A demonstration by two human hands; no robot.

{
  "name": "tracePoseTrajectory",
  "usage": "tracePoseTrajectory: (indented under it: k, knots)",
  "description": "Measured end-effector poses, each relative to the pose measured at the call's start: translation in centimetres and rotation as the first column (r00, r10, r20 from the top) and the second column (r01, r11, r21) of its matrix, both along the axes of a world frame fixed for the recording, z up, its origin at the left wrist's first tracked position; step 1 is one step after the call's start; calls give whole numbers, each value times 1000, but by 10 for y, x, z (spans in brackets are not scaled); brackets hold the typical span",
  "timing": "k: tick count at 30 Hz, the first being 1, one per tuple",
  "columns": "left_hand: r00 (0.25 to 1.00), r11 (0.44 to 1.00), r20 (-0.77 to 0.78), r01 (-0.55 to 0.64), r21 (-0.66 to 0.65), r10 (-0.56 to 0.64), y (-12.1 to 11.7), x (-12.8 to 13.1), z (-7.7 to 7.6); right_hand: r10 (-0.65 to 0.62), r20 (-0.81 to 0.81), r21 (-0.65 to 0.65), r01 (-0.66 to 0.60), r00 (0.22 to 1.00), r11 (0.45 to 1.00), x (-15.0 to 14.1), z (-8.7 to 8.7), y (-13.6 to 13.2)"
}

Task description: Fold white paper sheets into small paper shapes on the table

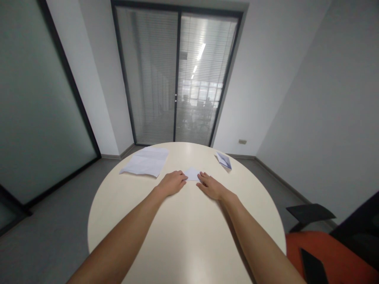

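Observation:
A small white sheet of folded paper (192,174), roughly triangular with its point away from me, lies flat at the middle of the table. My left hand (172,183) has its fingers together over the paper's left corner, with the thumb pressed close to them. At the opposite corner, my right hand (211,186) rests palm down. Its fingertips touch the paper, and its thumb stands apart from the fingers. Both hands partly cover the paper's corners.
A larger creased white sheet (145,161) lies at the table's far left. Toward the far right sits a folded paper piece (224,160) with raised flaps. The round cream table (180,236) has an orange-seated chair (334,252) at its right.

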State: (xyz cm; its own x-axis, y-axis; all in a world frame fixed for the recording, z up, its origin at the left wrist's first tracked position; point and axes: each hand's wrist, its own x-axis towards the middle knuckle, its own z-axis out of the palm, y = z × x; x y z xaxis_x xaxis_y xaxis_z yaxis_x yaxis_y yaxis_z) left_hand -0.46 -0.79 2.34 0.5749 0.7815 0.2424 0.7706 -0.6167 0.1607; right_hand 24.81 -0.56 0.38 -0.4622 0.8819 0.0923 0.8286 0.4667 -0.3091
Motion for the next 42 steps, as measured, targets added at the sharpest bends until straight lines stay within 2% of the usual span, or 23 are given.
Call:
tracePoseTrajectory:
  k: [4, 13, 19, 23, 27, 30, 37, 42]
  knots:
    - [999, 999, 23, -37, 6, 37, 3, 1, -4, 1, -38, 8, -1, 999, 1000, 4, 2, 1]
    - [999, 999, 31, -27, 44, 25, 3, 3, -7, 39, -32, 25, -39, 999, 999, 7, 6, -2]
    - [1000, 996, 12, 9, 85, -10, -2, 7, -3, -7, 49, -13, 8, 999, 1000, -13, 11, -14]
    - [998, 995, 25, 48, 85, -51, -3, 14, -7, 48, 60, -52, -45, 997, 998, -27, 13, -20]
    - [998, 998, 33, 49, 29, -49, -2, 17, -12, 65, 65, -85, -59, 996, 995, -29, 13, -19]
    - [997, 998, 24, 66, 10, -67, -2, 15, -13, 28, 80, -114, -18, 996, 993, -24, 12, -16]
    - [998, 998, 29, 60, 18, -60, -2, 15, -13, -153, 145, -119, 171, 978, 978, -7, 8, -9]
    - [1000, 998, 1, 24, 63, -24, -4, 17, -7, -122, 95, -60, 128, 988, 990, -1, 9, -9]
